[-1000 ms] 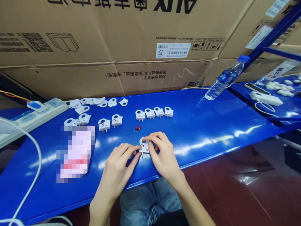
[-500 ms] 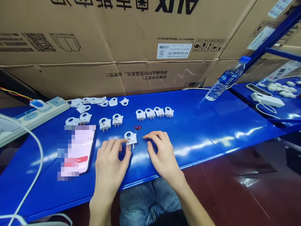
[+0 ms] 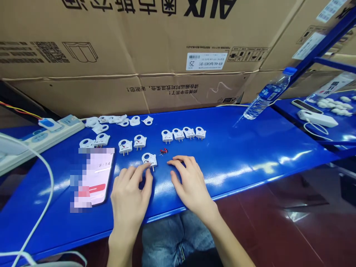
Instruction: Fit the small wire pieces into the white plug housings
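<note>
Near the middle of the blue table lies a white two-pin plug housing [image 3: 149,158] with a round hole in its top. My left hand [image 3: 132,185] has its index fingertip on the lower edge of this housing, thumb apart below. My right hand [image 3: 187,180] hovers at the right with curled, parted fingers and nothing in them. Between and beyond my hands sits a small bundle of red and black wires [image 3: 164,151]. Two similar housings [image 3: 125,146] stand behind on the left, and a row of several more [image 3: 178,134] stands behind on the right.
A phone [image 3: 96,178] lies left of my left hand. Behind it are more white housings [image 3: 102,139] and loose white covers [image 3: 135,120]. A power strip [image 3: 59,128] runs along the left, a water bottle [image 3: 267,94] stands at the back right, and a large carton [image 3: 155,66] walls the back.
The white plug housing under my left index finger has shifted slightly left and away from me. My right hand has moved slightly left, still empty.
</note>
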`<move>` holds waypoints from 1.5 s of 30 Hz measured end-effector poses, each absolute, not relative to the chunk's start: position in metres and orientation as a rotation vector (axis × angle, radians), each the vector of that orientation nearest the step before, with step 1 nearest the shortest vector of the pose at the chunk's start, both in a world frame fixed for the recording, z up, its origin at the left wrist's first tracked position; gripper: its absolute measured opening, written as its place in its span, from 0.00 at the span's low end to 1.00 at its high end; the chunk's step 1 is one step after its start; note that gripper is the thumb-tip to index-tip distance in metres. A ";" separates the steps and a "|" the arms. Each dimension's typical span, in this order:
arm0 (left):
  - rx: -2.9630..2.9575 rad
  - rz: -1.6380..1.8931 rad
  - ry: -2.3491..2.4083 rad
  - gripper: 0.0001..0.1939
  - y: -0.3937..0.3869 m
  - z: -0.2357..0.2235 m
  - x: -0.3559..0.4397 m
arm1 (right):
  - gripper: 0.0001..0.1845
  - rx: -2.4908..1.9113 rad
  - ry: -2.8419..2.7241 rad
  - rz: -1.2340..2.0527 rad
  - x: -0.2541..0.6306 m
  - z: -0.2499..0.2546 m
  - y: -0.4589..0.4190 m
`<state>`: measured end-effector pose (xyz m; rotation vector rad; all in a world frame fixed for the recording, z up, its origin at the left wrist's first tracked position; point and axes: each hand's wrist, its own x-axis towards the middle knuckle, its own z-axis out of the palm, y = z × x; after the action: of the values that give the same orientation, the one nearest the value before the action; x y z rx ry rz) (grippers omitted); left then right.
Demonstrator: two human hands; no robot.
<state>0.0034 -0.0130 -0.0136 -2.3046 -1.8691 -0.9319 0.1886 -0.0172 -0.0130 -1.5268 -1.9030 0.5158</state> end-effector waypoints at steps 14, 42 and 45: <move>-2.393 -0.741 -1.709 0.20 -0.008 -0.017 0.010 | 0.27 -1.569 -2.095 0.323 0.183 -0.015 -0.009; -2.416 -0.385 -1.655 0.22 0.027 -0.003 0.018 | 0.22 -1.616 -2.106 0.249 0.181 -0.016 -0.005; -2.411 -0.345 -1.646 0.23 0.032 -0.002 0.017 | 0.21 -1.600 -2.090 0.262 0.182 -0.016 -0.005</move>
<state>0.0174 0.0319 -0.0020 -2.4108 -1.6461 -0.3454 0.1821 -0.0055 -0.0164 -1.6003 -2.0898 0.2616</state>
